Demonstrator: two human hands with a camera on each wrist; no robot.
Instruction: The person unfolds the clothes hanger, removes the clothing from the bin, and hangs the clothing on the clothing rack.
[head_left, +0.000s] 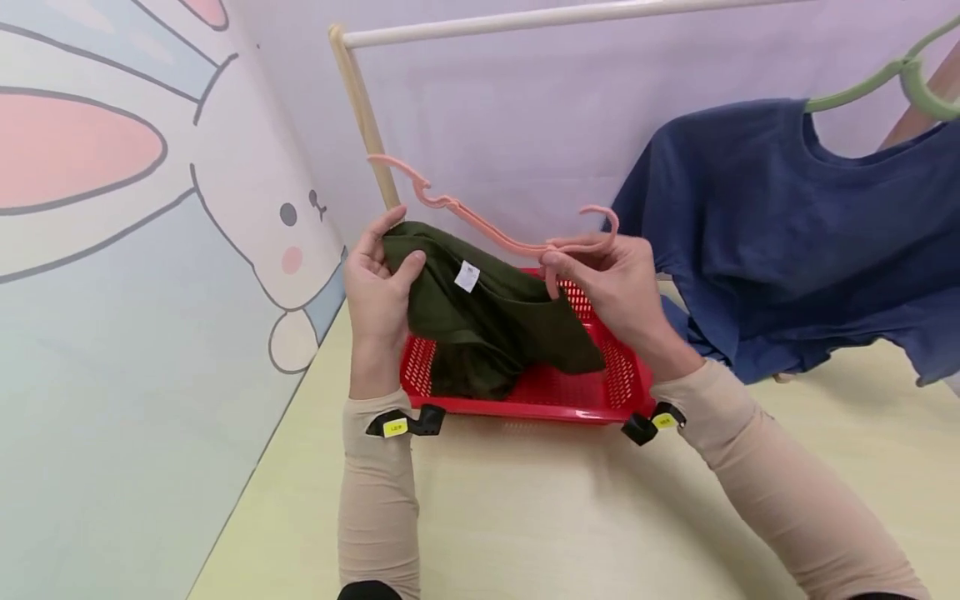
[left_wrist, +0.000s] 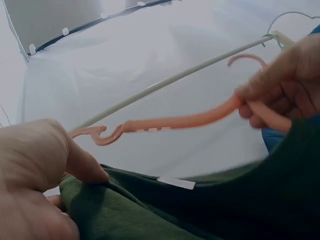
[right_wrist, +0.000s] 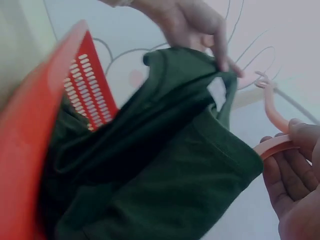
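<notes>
A dark green shirt point(head_left: 480, 317) with a white neck label point(head_left: 467, 276) hangs from my left hand point(head_left: 380, 292) down into the red basket. That hand pinches the neckline at its left side, thumb in front and fingers behind. My right hand point(head_left: 622, 287) pinches a pink plastic hanger point(head_left: 491, 231) near one end, above the right side of the neckline. The tip of that end dips into the neck opening, with the shirt edge point(right_wrist: 235, 145) hiding it in the right wrist view. The hanger's other end point(left_wrist: 90, 132) stands free above the left hand.
The red basket point(head_left: 540, 410) stands on the pale yellow table point(head_left: 510, 508) beneath the shirt. Behind it rises a rack with a white rail point(head_left: 525, 21) and a wooden post point(head_left: 362, 108). At right, a navy shirt point(head_left: 787, 242) hangs on a green hanger point(head_left: 862, 92). A rabbit-painted wall point(head_left: 112, 375) borders the left.
</notes>
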